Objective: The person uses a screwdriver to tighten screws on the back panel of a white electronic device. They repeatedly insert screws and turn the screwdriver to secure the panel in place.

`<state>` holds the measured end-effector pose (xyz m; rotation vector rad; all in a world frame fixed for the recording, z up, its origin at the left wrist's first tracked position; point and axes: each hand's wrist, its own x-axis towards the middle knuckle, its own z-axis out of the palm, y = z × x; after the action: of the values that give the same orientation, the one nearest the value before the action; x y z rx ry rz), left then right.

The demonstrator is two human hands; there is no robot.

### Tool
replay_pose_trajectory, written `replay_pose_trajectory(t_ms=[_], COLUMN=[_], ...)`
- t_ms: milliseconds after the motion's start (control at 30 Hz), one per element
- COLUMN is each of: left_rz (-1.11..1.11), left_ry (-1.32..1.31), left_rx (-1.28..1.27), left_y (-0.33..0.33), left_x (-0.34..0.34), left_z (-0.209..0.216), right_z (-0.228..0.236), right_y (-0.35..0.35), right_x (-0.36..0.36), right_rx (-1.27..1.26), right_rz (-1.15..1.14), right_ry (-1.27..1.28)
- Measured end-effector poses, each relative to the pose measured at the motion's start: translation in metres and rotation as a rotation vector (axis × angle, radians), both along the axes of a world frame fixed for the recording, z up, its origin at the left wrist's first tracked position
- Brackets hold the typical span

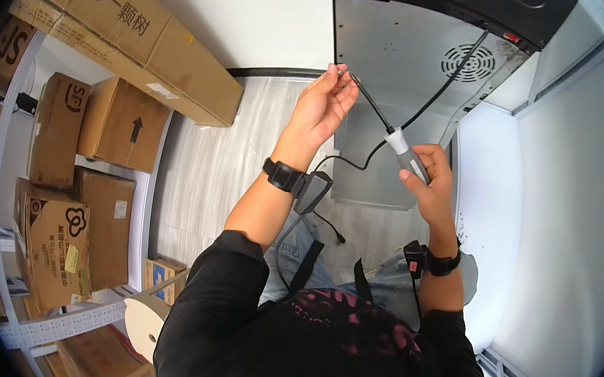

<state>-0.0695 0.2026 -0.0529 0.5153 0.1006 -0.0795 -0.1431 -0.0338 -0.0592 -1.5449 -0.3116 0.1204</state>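
Note:
My right hand [431, 184] is closed round the grey and white handle of a screwdriver [403, 151]. Its dark shaft slants up and left, and the tip comes close to the fingers of my left hand [320, 106]. Thumb and forefinger of that hand are pinched together at the left edge of a grey metal panel [397, 51]; something tiny seems to be between them, too small to name. The panel belongs to a black-topped appliance [439, 0] and has a round slotted vent [468, 62]. A black cable [445, 86] hangs from the appliance's top, passing behind the screwdriver.
On the left, a shelf rack [145, 209] holds several cardboard boxes [126, 126]. A long carton [134, 31] lies above it at the upper left. White wall panels [574, 188] stand close on the right. A loose cable end [341, 238] dangles over the pale wood-look floor [197, 170].

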Motion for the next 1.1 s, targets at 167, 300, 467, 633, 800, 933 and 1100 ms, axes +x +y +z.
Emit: replay_pose_trajectory(t_ms=[167, 300, 467, 633, 800, 933, 1100], left_rz=[-0.014, 0.012, 0.029, 0.035, 0.024, 0.025, 0.004], left_ry=[0.031, 0.024, 0.024, 0.044, 0.043, 0.008, 0.021], left_rx=[-0.01, 0.024, 0.055, 0.071, 0.058, 0.112, 0.204], left_y=[0.006, 0.007, 0.009, 0.008, 0.01, 0.011, 0.013], left_x=[-0.007, -0.007, -0.005, -0.005, -0.003, -0.004, -0.006], left_z=[-0.013, -0.017, -0.013, -0.015, -0.016, -0.015, -0.019], right_z=[-0.013, -0.014, -0.01, -0.009, -0.004, 0.005, 0.006], right_y=[0.015, 0.019, 0.021, 0.02, 0.023, 0.029, 0.036], right_x=[-0.007, -0.006, -0.005, -0.006, -0.01, -0.018, -0.024], right_rx=[-0.015, -0.072, -0.124, -0.185, -0.248, -0.373, -0.523], right_rz=[0.018, 0.007, -0.013, -0.03, -0.077, -0.173, -0.283], right_ry=[0.047, 0.025, -0.028, -0.051, -0.108, -0.218, -0.513])
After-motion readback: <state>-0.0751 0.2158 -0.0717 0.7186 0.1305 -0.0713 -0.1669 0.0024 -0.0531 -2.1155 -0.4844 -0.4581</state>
